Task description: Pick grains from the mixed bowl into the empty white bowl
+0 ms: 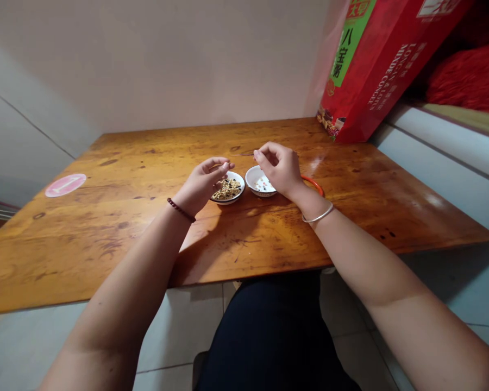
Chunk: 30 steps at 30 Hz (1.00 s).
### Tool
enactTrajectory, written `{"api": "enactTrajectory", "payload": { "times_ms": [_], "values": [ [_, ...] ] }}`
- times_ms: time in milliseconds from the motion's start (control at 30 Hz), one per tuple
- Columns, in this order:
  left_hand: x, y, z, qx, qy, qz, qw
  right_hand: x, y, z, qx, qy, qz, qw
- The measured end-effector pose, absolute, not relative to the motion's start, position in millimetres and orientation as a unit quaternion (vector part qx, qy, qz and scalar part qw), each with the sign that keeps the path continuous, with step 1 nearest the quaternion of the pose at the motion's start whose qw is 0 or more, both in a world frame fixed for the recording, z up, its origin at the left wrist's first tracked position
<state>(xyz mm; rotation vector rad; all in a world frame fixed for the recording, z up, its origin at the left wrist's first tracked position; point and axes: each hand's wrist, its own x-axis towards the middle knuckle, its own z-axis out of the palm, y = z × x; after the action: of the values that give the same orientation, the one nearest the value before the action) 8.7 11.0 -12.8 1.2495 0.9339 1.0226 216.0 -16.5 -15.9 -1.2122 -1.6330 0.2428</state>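
My left hand (206,179) is raised over the left side of a small white bowl (238,178), thumb and fingers pinched together. Small pale and dark pieces (228,188), like beans or beads, lie heaped in that bowl. Over the right edge of a second white bowl (253,175) hovers my right hand (282,167), its fingertips closed too. Only a scattering of tiny coloured and dark pieces (263,184) shows in this one. Whatever either pinch holds is too small to make out. The two fingertips face each other, apart.
Both bowls stand on a wooden table (146,163) against a wall. An orange curved thing (315,184) lies partly hidden behind my right wrist. A red box (375,70) stands at the back right; a round pink sticker (65,185) is at the left.
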Motion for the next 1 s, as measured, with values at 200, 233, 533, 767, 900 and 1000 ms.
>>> {"api": "enactTrajectory", "payload": {
  "times_ms": [200,233,533,767,900,1000],
  "values": [
    [7.8,8.2,-9.7,0.517,0.399,0.415,0.634,215.0,-18.3,-17.1,-0.487,-0.694,0.105,0.519],
    [8.0,8.0,-9.5,0.518,0.399,0.414,0.633,215.1,-18.5,-17.2,-0.489,-0.695,0.102,0.517],
    [8.2,10.1,-12.6,0.544,0.402,0.412,0.611,215.9,-19.4,-17.4,-0.495,-0.691,0.088,0.519],
    [10.3,7.6,-10.1,0.543,0.424,0.405,0.601,215.9,-20.5,-16.6,-0.494,-0.694,0.091,0.517],
    [9.8,9.3,-11.7,0.557,0.423,0.399,0.593,216.0,-20.4,-17.0,-0.492,-0.697,0.097,0.513],
    [9.5,10.4,-12.4,0.551,0.422,0.401,0.598,215.3,-20.8,-17.3,-0.492,-0.699,0.099,0.510]
  ]
}}
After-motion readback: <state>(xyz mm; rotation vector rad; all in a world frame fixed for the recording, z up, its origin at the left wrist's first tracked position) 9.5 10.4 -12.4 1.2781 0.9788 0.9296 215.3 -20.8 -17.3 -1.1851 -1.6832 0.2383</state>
